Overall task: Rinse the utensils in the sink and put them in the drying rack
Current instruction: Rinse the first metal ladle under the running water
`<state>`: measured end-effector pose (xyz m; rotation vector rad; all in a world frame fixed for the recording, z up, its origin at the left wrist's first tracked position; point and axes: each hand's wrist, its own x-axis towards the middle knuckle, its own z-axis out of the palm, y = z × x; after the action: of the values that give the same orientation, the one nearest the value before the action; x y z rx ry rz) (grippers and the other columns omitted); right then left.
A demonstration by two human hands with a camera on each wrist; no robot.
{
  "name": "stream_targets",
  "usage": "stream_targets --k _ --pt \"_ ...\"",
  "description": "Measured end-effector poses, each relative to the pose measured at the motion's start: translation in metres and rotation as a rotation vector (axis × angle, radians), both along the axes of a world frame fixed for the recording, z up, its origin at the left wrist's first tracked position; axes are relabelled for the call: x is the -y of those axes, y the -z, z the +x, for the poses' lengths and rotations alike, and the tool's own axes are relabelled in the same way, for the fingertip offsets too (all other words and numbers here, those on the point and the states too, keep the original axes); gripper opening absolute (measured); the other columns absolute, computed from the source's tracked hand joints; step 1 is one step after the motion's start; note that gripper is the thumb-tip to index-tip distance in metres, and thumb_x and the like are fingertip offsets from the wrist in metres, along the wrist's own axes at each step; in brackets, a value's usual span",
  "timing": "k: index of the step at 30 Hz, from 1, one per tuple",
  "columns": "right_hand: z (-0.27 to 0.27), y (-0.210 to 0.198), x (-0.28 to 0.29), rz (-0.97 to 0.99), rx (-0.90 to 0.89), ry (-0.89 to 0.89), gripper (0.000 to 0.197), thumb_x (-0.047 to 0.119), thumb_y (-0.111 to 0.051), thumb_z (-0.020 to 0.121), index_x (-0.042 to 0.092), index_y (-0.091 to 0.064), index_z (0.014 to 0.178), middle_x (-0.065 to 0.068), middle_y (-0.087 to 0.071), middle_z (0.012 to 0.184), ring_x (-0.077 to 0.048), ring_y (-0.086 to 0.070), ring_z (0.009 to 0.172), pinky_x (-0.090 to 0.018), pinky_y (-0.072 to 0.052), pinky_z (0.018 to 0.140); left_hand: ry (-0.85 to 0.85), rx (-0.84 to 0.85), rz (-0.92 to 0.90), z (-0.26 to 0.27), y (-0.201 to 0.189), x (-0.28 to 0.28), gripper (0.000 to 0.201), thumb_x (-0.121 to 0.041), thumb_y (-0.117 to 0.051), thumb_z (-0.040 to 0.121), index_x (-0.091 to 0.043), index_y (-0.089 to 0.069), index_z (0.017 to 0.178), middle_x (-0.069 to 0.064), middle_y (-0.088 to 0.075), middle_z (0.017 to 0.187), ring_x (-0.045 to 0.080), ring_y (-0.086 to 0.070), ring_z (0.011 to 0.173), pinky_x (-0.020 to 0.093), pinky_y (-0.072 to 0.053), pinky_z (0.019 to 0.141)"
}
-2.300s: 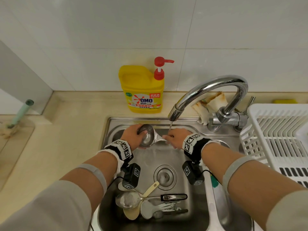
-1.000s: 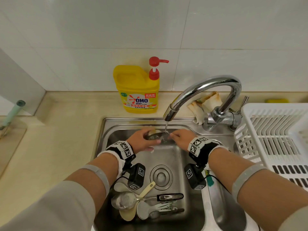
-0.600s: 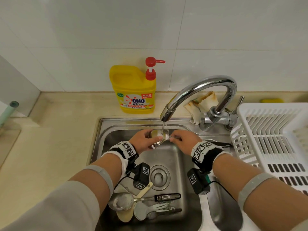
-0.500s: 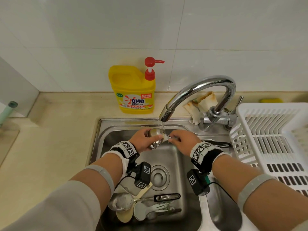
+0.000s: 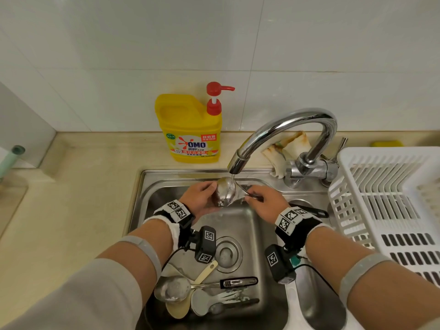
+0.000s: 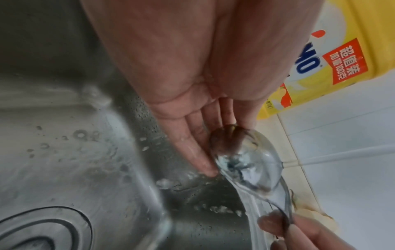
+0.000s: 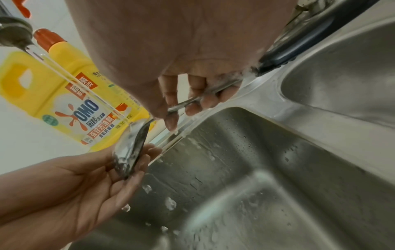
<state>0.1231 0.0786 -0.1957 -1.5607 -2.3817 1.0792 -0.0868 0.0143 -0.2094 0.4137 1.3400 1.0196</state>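
Note:
A steel ladle (image 5: 225,191) is held under the faucet's (image 5: 285,125) thin stream of water, above the back of the sink (image 5: 152,198). My right hand (image 5: 262,201) pinches its thin metal shaft (image 7: 192,99), and the black handle end (image 5: 309,211) sticks out past my wrist. My left hand (image 5: 198,196) lies with straight wet fingers (image 6: 192,147) against the ladle's bowl (image 6: 241,157), cradling it from the left. Water runs off the bowl (image 7: 132,148) into the basin.
Several more utensils lie at the near end of the sink: another ladle (image 5: 173,290), a wooden spoon (image 5: 181,308), a black-handled tool (image 5: 238,282). A white drying rack (image 5: 392,198) stands at the right, beyond a second basin (image 5: 319,306). A yellow detergent bottle (image 5: 190,129) stands behind the sink.
Both hands have stayed under the faucet. The ladle's bowl has been turned and tilted in the stream while my left fingers moved over it. My right hand's pinch on the shaft is unchanged.

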Motion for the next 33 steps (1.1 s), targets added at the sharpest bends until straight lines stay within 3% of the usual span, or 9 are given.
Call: stream_targets --k 4,9,12,17,23,26,29,33 --pt "0.001 -0.002 0.001 0.044 0.046 -0.013 0.014 0.037 -0.058 0.096 0.03 -0.069 0.099 0.011 -0.064 0.092 -0.013 -0.059 0.089 -0.033 -0.05 0.086 0.027 -0.011 -0.017 0.006 -0.002 -0.001 0.031 -0.018 -0.041 0.107 -0.01 -0.06 0.129 0.015 -0.065 0.118 0.024 -0.066 0.1 0.032 -0.06 0.071" --pt "0.002 -0.002 0.0 0.063 0.062 -0.027 0.017 0.041 -0.057 0.095 0.033 -0.069 0.105 0.014 -0.064 0.096 -0.013 -0.06 0.093 -0.035 -0.05 0.09 0.047 -0.015 -0.002 0.016 -0.006 -0.003 0.033 -0.024 -0.065 0.095 -0.013 -0.062 0.126 0.014 -0.068 0.122 0.023 -0.067 0.102 0.034 -0.061 0.071" --pt "0.003 0.001 -0.001 0.048 0.053 -0.005 0.017 0.045 -0.055 0.093 0.034 -0.067 0.095 0.014 -0.065 0.09 -0.012 -0.061 0.089 -0.039 -0.051 0.089 0.004 0.021 0.038 0.017 -0.004 -0.004 0.041 -0.023 -0.069 0.092 -0.015 -0.059 0.131 0.015 -0.067 0.126 0.029 -0.069 0.106 0.032 -0.06 0.068" --pt "0.008 0.002 -0.002 0.01 0.048 0.064 0.04 0.062 -0.047 0.092 0.028 -0.051 0.07 0.007 -0.056 0.069 -0.017 -0.057 0.073 -0.042 -0.051 0.08 -0.013 0.146 0.048 0.015 -0.006 -0.004 0.033 -0.022 -0.052 0.102 -0.013 -0.058 0.134 0.016 -0.067 0.126 0.03 -0.069 0.108 0.036 -0.062 0.076" --pt "0.007 0.003 0.0 0.013 0.058 0.074 0.045 0.064 -0.048 0.091 0.026 -0.046 0.067 0.006 -0.053 0.066 -0.02 -0.055 0.073 -0.042 -0.048 0.08 -0.046 0.164 0.027 0.013 -0.005 -0.004 0.033 -0.015 -0.04 0.107 -0.011 -0.059 0.133 0.015 -0.067 0.124 0.028 -0.068 0.106 0.036 -0.06 0.08" --pt "0.005 0.003 0.0 0.019 0.053 0.068 0.043 0.062 -0.048 0.092 0.026 -0.047 0.067 0.006 -0.054 0.067 -0.02 -0.056 0.074 -0.041 -0.049 0.079 -0.016 0.187 0.019 0.014 -0.007 -0.004 0.03 -0.017 -0.054 0.101 -0.013 -0.06 0.13 0.013 -0.069 0.122 0.024 -0.07 0.101 0.035 -0.06 0.079" --pt "0.0 0.0 0.001 0.029 0.033 0.03 0.04 0.056 -0.05 0.095 0.027 -0.047 0.068 0.006 -0.053 0.068 -0.018 -0.054 0.073 -0.038 -0.046 0.075 0.003 0.142 0.006 0.015 -0.007 -0.005 0.045 -0.021 -0.071 0.091 -0.016 -0.055 0.132 0.014 -0.067 0.127 0.028 -0.069 0.106 0.04 -0.06 0.081" --pt "-0.007 -0.003 0.002 0.026 -0.015 -0.066 0.032 0.048 -0.052 0.098 0.024 -0.054 0.076 0.004 -0.054 0.073 -0.018 -0.053 0.075 -0.035 -0.044 0.07 -0.078 0.145 0.008 0.011 -0.006 -0.006 0.056 -0.017 -0.076 0.085 -0.007 -0.051 0.134 0.019 -0.063 0.129 0.032 -0.067 0.11 0.038 -0.06 0.075"
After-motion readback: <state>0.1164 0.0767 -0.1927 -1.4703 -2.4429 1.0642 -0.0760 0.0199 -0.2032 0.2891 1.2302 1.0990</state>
